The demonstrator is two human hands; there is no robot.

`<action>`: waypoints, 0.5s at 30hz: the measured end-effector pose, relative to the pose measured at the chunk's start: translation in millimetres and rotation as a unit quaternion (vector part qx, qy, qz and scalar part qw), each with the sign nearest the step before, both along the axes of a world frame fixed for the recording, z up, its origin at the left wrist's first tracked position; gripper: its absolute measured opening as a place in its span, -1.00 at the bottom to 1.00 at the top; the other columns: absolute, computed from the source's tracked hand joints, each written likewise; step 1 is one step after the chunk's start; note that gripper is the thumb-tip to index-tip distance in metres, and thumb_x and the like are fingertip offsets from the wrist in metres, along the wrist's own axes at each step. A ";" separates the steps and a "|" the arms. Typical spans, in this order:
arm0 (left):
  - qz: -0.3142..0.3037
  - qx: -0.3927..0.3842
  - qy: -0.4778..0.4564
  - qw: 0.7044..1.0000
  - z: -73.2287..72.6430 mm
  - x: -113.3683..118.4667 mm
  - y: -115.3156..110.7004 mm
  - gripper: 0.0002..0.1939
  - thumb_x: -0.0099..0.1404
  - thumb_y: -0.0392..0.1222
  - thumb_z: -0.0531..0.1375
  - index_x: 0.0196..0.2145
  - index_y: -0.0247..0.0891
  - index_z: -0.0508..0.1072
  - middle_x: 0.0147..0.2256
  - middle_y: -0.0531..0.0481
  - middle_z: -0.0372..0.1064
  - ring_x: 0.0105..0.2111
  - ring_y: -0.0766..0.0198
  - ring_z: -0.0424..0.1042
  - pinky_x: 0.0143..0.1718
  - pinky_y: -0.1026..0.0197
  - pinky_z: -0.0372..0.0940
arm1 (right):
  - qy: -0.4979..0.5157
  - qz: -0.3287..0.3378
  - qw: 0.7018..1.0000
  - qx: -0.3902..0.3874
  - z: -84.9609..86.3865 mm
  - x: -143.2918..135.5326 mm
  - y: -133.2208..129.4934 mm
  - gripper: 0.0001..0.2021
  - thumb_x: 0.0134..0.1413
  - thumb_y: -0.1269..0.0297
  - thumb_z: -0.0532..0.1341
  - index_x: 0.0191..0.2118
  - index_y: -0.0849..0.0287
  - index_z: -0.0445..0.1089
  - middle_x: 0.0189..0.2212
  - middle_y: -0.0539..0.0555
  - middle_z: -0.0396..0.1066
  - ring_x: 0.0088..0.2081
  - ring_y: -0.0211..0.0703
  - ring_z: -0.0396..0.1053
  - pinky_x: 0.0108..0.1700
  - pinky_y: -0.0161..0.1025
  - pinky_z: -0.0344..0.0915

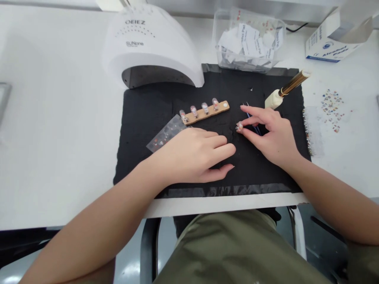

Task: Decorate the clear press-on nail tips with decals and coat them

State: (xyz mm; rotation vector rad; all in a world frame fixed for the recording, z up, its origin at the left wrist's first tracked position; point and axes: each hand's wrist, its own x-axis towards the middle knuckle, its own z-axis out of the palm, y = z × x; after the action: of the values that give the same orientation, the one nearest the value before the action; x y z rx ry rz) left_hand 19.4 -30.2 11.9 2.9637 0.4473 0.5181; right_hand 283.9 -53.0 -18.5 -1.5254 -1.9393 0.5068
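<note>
Between the thumb and a fingertip of my right hand [274, 132] is a small decorated press-on nail [240, 126], held just above the black mat [148, 106]. A pair of blue tweezers [255, 127] lies beneath that hand, partly hidden by its fingers. My left hand [204, 154] rests loosely curled over the mat, with a gap between thumb and fingers and nothing visible in it. Beyond it, a wooden display strip [207, 113] carries several decorated nails and has one bare white dot at its right end. A clear sticker sheet [166, 134] is partly covered by my left hand.
A white nail lamp [156, 43] stands at the back left. Behind the mat is a clear tub [220, 55] of alcohol pad packets. A cream bottle [274, 99] with a gold cap, scattered gems [333, 108] and an alcohol pads box [334, 43] are on the right.
</note>
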 end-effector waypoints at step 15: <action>0.119 -0.305 -0.275 0.904 -6.6 17.5 -11.4 -0.79 0.44 -0.38 0.39 -0.02 -0.15 0.69 -0.14 0.05 0.77 -0.30 0.35 0.74 -0.24 0.38 0.68 | 0.214 0.114 0.969 0.041 16.4 -6.1 -24.3 -0.38 0.31 0.38 0.51 0.37 -0.30 0.51 -0.15 -0.20 0.79 -0.09 -0.10 0.75 0.14 0.04 0.63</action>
State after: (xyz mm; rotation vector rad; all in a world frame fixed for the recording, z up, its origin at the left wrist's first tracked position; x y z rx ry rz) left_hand 36.8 -41.6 5.3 2.0612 0.7379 0.9850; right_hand 277.8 -77.3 -2.0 -1.0418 -1.7717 0.7742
